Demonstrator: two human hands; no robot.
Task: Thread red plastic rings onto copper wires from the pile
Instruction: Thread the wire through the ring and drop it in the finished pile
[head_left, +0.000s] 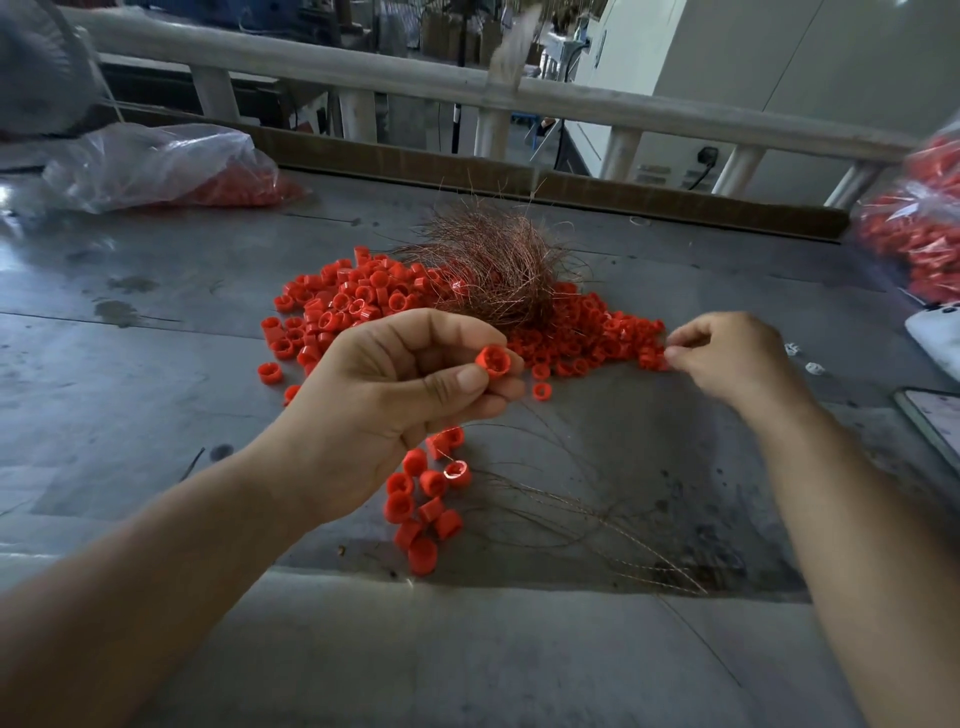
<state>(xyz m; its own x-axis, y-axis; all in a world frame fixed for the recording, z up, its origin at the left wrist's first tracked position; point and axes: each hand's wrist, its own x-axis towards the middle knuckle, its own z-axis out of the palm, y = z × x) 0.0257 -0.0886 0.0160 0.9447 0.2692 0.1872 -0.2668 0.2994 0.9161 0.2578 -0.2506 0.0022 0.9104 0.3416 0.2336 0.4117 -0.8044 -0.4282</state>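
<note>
Left hand (395, 384) pinches one red plastic ring (493, 361) before the red ring pile (343, 306); right hand (727, 358) curls at its right edge, hold unclear; open grey tabletop (156, 364) leftward

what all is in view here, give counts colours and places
table: one, grey, under everything
ring pile: many, red, table centre
wire bundle: one, copper, on pile's far part
ring cluster: about ten, red, near edge
loose wires: several, copper, right of cluster
left bag: one, clear, red rings inside, far left
right bag: one, clear, red rings inside, far right
phone: one, dark-rimmed, right edge
held ring: one, red, in left fingers
left hand: pinches held ring
right hand: fingers pinched at pile's right edge, hold unclear
</note>
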